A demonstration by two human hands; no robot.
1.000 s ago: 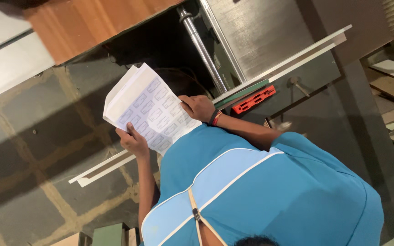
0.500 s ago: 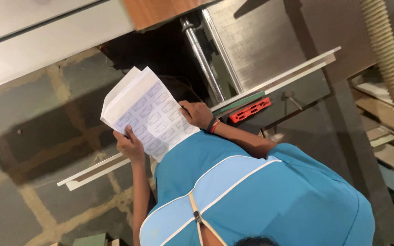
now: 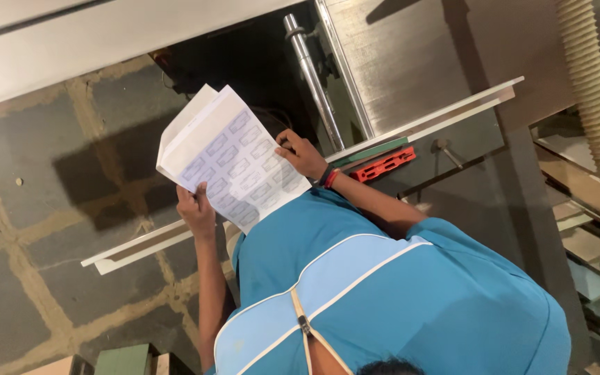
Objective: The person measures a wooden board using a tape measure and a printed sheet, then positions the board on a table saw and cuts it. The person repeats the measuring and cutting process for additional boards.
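I hold a small stack of white sheets [image 3: 234, 163] printed with a grid of small rectangular labels, in front of my blue shirt. My left hand [image 3: 198, 208] grips the stack's lower edge with the thumb on top. My right hand [image 3: 302, 154], with a red and black band at the wrist, holds its right side. The sheets are tilted and fanned a little at the upper left corner.
A long white strip [image 3: 140, 246] runs diagonally behind the sheets up to the right, with a red plastic piece [image 3: 383, 164] beside it. A steel rod [image 3: 310, 69] and a metal machine panel [image 3: 411, 55] stand beyond. A ribbed hose [image 3: 595, 104] hangs at right. The floor [image 3: 36, 208] is tiled.
The view has shifted slightly, so the sheets sit a bit lower left in the frame. Both hands keep the same hold on the sheets.
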